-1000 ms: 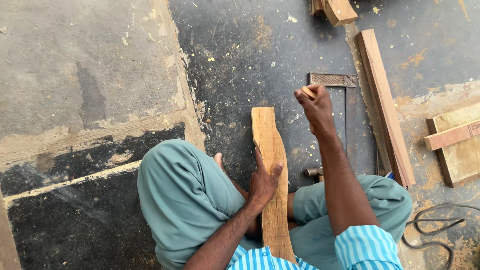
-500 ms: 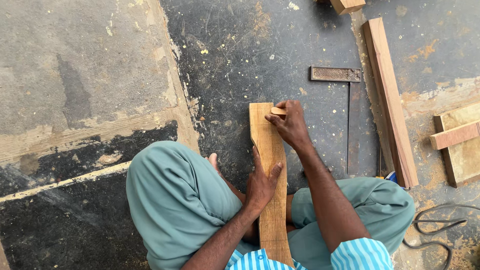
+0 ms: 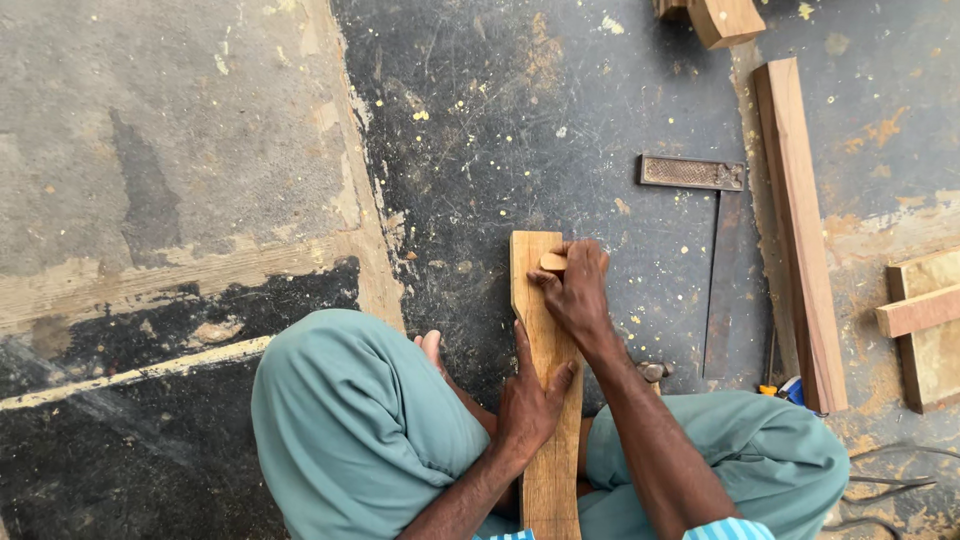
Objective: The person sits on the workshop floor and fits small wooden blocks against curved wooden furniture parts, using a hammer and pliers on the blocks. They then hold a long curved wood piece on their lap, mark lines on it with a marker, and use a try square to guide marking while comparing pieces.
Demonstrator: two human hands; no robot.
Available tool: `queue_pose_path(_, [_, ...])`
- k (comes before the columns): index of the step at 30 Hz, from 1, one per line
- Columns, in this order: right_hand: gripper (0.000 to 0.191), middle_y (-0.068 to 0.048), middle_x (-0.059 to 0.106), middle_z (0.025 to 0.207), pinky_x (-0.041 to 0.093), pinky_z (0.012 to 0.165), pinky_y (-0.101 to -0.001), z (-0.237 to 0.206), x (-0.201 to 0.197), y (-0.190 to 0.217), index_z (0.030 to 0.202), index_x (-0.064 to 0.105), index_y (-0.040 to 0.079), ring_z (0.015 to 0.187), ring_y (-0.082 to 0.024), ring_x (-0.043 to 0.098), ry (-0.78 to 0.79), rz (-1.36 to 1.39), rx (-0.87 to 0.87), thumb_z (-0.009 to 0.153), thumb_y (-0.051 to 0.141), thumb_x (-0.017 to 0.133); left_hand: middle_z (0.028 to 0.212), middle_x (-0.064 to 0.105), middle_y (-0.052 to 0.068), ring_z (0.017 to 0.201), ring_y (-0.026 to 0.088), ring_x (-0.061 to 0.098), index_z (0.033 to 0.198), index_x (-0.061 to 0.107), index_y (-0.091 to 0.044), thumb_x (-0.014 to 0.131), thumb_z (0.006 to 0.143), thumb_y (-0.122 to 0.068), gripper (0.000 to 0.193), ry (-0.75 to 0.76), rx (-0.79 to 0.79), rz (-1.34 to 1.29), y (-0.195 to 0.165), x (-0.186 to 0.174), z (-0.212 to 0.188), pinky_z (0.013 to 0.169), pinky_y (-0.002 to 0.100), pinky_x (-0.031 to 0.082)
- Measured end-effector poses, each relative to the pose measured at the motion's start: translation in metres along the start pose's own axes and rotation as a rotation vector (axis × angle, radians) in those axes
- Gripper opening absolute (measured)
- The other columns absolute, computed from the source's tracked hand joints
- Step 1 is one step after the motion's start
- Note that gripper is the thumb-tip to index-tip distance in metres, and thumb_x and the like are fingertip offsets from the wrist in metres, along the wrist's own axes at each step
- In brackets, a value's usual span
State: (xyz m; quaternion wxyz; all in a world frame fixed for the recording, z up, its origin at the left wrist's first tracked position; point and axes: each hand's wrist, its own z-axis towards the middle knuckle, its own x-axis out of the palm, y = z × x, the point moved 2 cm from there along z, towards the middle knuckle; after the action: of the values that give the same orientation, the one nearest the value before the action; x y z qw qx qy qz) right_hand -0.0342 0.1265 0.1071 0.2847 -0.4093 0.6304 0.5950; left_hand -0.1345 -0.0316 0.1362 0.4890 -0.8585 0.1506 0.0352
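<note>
Head cam, left hand (image 3: 530,400) flat on plank (image 3: 545,330), right hand (image 3: 578,290) pinching small wood piece (image 3: 553,262)

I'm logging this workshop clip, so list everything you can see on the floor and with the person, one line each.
wooden plank: one, light brown, lying lengthwise between the knees on the dark floor
small wooden piece: one, pale, on the plank's far end under the right hand
try square: one, dark metal, on the floor right of the plank
long wooden batten: one, reddish brown, on the floor at right
wooden block: one, tan, top edge
wooden frame piece: one, tan, right edge
left hand: pressing on the plank's middle
right hand: holding the small wooden piece on the plank
</note>
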Motion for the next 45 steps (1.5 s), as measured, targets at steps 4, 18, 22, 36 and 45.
queue_pose_path(4, [0.047, -0.015, 0.054, 0.113, 0.040, 0.097, -0.0496, -0.010, 0.002, -0.004, 0.116, 0.058, 0.001, 0.109, -0.029, 0.048, -0.031, -0.003, -0.065, 0.090, 0.031, 0.083, 0.091, 0.073, 0.031, 0.082, 0.046, 0.074, 0.160, -0.008, -0.003, 0.058, 0.098, -0.050, 0.102, 0.034, -0.108, -0.006, 0.000, 0.000, 0.000, 0.072, 0.053, 0.063])
queue_pose_path(18, [0.058, -0.016, 0.058, 0.110, 0.055, 0.074, -0.0405, 0.014, -0.069, -0.062, 0.125, 0.060, 0.004, 0.097, -0.028, 0.057, 0.033, 0.057, 0.485, 0.083, 0.038, 0.083, 0.109, 0.072, 0.029, 0.092, 0.040, 0.078, 0.162, -0.009, -0.007, 0.047, 0.096, -0.061, 0.102, 0.082, -0.125, -0.110, -0.001, 0.002, 0.003, 0.077, 0.044, 0.066])
queue_pose_path(22, [0.034, -0.017, 0.074, 0.096, 0.063, 0.061, -0.0479, -0.075, -0.059, -0.087, 0.120, 0.069, 0.011, 0.068, -0.029, 0.074, 0.237, -0.060, 0.652, 0.092, 0.030, 0.071, 0.114, 0.071, 0.031, 0.096, 0.043, 0.075, 0.161, -0.004, -0.005, 0.050, 0.098, -0.060, 0.100, 0.020, -0.079, -0.170, -0.003, -0.004, 0.005, 0.080, 0.045, 0.065])
queue_pose_path(36, [0.021, -0.018, 0.076, 0.093, 0.066, 0.070, -0.0331, -0.056, -0.081, -0.048, 0.115, 0.068, -0.002, 0.077, -0.020, 0.076, -0.101, 0.924, 0.454, 0.098, 0.007, 0.061, 0.114, 0.071, 0.030, 0.100, 0.042, 0.074, 0.161, -0.002, -0.004, 0.051, 0.097, -0.056, 0.098, 0.120, -0.292, -0.185, -0.019, -0.024, 0.019, 0.088, 0.048, 0.060])
queue_pose_path(45, [0.024, -0.019, 0.076, 0.109, 0.064, 0.090, -0.0331, 0.009, -0.037, 0.004, 0.120, 0.068, -0.004, 0.107, -0.024, 0.076, -0.011, 0.589, 0.392, 0.101, 0.009, 0.062, 0.132, 0.061, 0.032, 0.117, 0.040, 0.069, 0.159, -0.005, -0.002, 0.053, 0.099, -0.049, 0.096, 0.178, -0.364, -0.272, -0.014, -0.023, 0.026, 0.100, 0.046, 0.056])
